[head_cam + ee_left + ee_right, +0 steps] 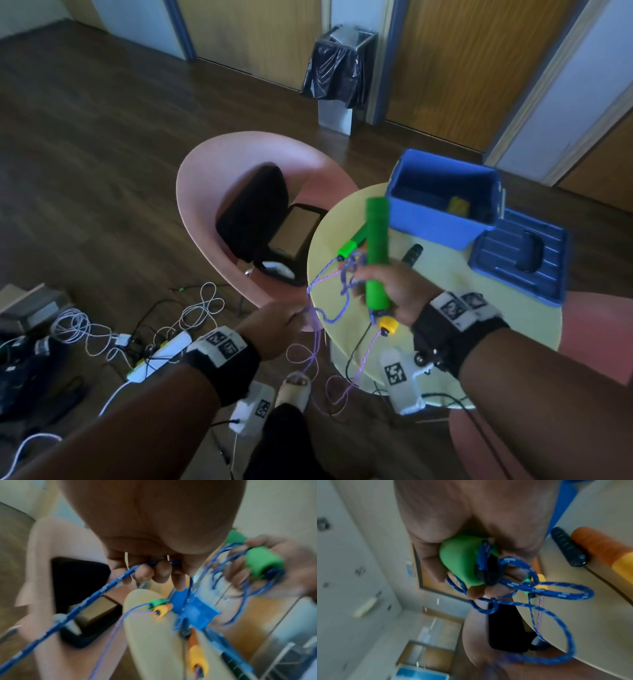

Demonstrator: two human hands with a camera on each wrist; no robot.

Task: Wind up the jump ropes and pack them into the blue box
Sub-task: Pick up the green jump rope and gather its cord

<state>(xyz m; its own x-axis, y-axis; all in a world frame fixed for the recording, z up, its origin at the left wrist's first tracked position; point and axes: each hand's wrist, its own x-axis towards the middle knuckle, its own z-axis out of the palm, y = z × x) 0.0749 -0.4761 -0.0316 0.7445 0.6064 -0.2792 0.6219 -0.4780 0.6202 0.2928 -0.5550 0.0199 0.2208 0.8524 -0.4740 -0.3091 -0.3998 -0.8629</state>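
Note:
My right hand (383, 291) grips a green jump-rope handle (376, 246) upright over the round yellow table (445, 284). Blue rope (539, 591) is looped around its fingers. My left hand (274, 322) pinches the same blue rope (102, 588) left of the table edge, and the rope hangs down toward the floor. The rope's other green handle (352, 241) lies on the table beside an orange-and-yellow handle (163, 609). The open blue box (442, 202) stands at the table's far side with something yellow inside.
The blue lid (520, 257) lies right of the box. A black handle (412, 255) rests on the table. A pink chair (239, 192) holding a black bag stands to the left. Cables and a power strip (157, 356) lie on the floor, and a bin (339, 75) stands by the wall.

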